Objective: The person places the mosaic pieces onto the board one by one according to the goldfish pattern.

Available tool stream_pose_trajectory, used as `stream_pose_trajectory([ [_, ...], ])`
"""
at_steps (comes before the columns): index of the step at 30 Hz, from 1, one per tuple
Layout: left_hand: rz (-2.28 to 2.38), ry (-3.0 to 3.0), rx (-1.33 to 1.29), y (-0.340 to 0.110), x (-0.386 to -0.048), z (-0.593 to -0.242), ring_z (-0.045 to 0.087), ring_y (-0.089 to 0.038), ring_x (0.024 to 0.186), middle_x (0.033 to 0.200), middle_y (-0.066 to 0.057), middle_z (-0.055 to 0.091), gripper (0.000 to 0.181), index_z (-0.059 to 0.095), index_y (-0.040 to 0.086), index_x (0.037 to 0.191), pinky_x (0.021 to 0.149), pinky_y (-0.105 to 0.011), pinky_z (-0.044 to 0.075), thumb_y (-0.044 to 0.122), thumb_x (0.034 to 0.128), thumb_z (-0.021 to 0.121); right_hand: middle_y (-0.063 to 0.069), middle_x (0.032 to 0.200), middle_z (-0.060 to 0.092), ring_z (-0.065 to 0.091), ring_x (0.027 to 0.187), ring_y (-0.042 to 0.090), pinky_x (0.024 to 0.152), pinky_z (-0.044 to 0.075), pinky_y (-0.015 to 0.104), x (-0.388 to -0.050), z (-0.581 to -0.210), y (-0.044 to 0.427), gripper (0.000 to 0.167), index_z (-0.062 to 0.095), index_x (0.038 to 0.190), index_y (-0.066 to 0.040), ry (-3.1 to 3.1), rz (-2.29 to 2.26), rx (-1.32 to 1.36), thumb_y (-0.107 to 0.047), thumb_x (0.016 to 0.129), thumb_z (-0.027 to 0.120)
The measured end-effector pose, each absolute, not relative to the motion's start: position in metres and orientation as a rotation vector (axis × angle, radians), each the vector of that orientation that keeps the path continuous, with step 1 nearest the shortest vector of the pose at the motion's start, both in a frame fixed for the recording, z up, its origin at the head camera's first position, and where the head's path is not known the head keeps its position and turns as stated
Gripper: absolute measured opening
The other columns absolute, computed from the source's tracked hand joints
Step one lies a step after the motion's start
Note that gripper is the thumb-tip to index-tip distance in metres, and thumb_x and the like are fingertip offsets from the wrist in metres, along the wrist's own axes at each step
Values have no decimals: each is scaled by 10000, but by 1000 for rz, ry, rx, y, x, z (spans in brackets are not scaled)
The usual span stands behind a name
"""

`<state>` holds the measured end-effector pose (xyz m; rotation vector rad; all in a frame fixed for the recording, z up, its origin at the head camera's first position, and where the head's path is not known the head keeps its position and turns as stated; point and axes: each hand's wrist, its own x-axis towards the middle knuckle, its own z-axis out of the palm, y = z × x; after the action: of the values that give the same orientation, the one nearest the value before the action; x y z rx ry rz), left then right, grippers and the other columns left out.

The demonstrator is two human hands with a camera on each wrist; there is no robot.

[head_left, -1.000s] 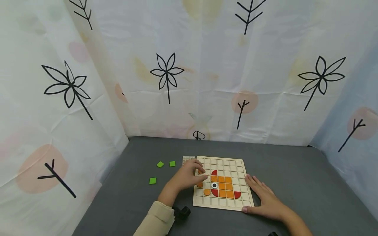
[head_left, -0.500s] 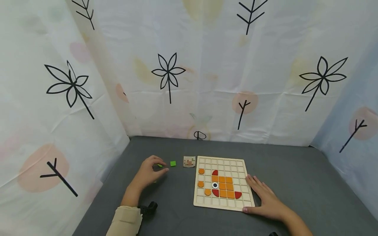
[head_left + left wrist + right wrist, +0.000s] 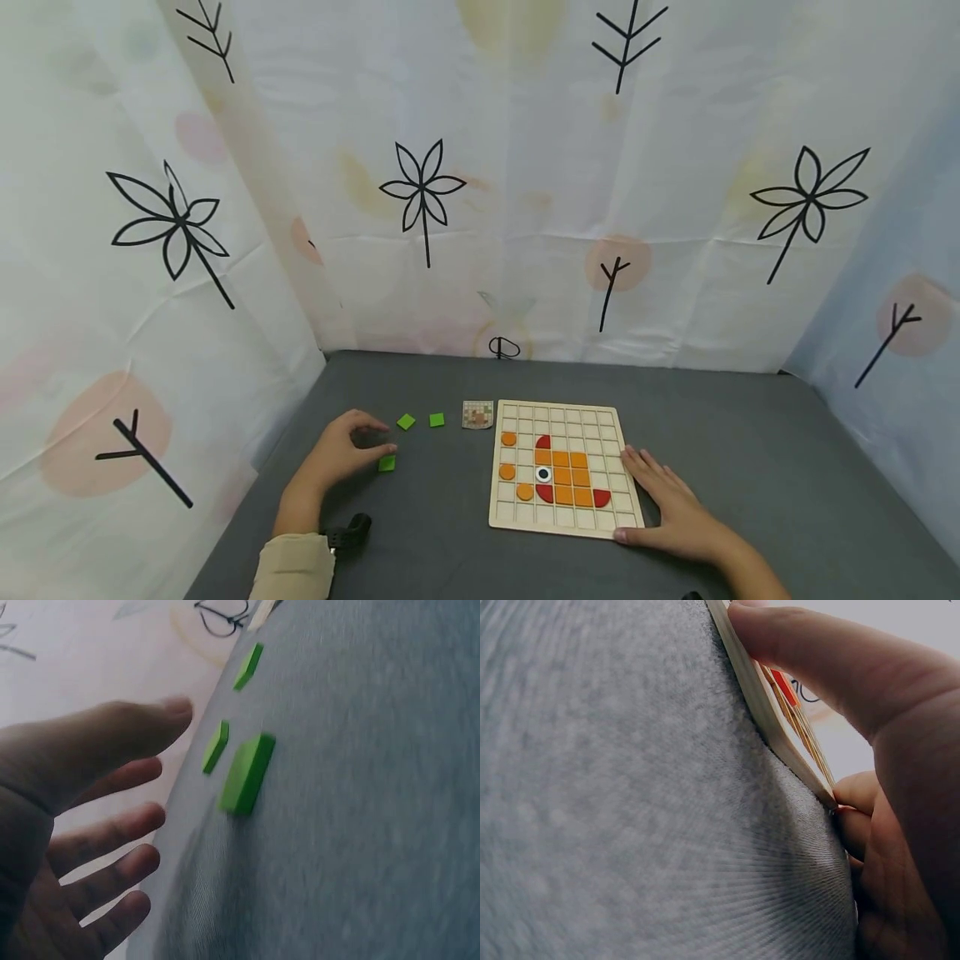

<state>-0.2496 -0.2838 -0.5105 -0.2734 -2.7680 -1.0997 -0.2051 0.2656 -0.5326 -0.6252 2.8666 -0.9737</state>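
Note:
My left hand [image 3: 335, 452] hovers beside the nearest green square tile [image 3: 387, 464], thumb and fingers apart and holding nothing. In the left wrist view that green tile [image 3: 249, 776] lies on the cloth a short way from the fingertips. My right hand [image 3: 675, 512] rests at the right edge of the wooden grid board [image 3: 517, 517], its fingers fairly straight along the side and its thumb on the near corner. On the board lie orange squares [image 3: 572, 475], several red quarter-round pieces [image 3: 602, 498], a white-and-black eye piece [image 3: 543, 474] and orange round pieces [image 3: 525, 492].
Two more green tiles, one turned [image 3: 406, 422] and one straight [image 3: 437, 420], lie farther back. A small picture card [image 3: 477, 414] sits left of the board's far corner. Grey cloth [image 3: 427, 533] covers the table, and a patterned curtain [image 3: 517, 275] stands behind it.
My left hand has moved from over the board's left side leftward to the green tiles, then down beside the nearest one. My right hand stays at the board's edge.

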Motion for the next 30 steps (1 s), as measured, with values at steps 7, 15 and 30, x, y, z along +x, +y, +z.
stream_pose_trajectory([
  [7,-1219,-2838,-262,-296,-248,-516,674,-222,1074,1111,-5,731,381,817,171,1102,977,-473,552,342,792,956,155,1739,310,189,1642,336,1051,-128,-10,-205,-532,265,1151,327,1680,-107,2857,-976,-613,-573,782,877],
  [15,-1272,-2894,-323,-301,-248,-518,622,-258,1167,1219,-57,674,362,823,172,1091,1015,-491,525,269,772,966,161,1732,323,-50,1439,-278,1067,-121,-14,-204,-532,266,1148,335,1675,-97,2876,-988,-645,-571,782,879],
  [30,-1235,-2929,-274,-297,-248,-518,558,-385,1280,1283,-114,645,217,855,184,969,1096,-634,445,225,778,950,174,1733,315,232,1591,476,1048,-134,-8,-206,-532,265,1151,328,1677,-96,2861,-964,-614,-570,783,877],
])
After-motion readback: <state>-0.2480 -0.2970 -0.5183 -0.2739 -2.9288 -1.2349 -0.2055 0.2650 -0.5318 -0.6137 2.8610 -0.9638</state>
